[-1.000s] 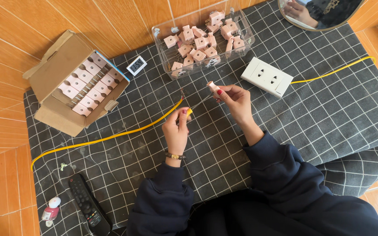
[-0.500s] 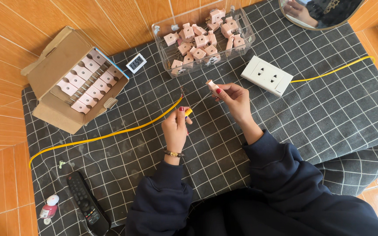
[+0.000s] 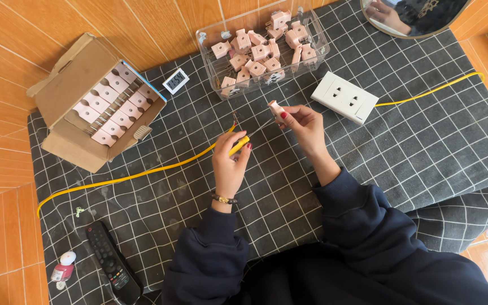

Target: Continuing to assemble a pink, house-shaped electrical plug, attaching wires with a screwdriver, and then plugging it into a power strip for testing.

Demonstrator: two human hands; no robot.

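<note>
My left hand (image 3: 230,164) grips the end of a yellow cable (image 3: 142,174) that runs left across a dark checked cloth (image 3: 425,152); bare wire strands stick up from the cable end. My right hand (image 3: 303,123) pinches a small pink plug part (image 3: 275,107) just right of those strands. The two hands are a short way apart near the cloth's middle.
A clear plastic tray (image 3: 317,48) of several pink plug parts stands at the back. A cardboard box (image 3: 74,96) with more pink parts sits at the left. A white socket block (image 3: 344,97), a small digital display (image 3: 175,81), a black remote (image 3: 113,264) and a small bottle (image 3: 63,269) lie around.
Both hands stay in place; the right hand has turned the pink part slightly toward the cable end.
</note>
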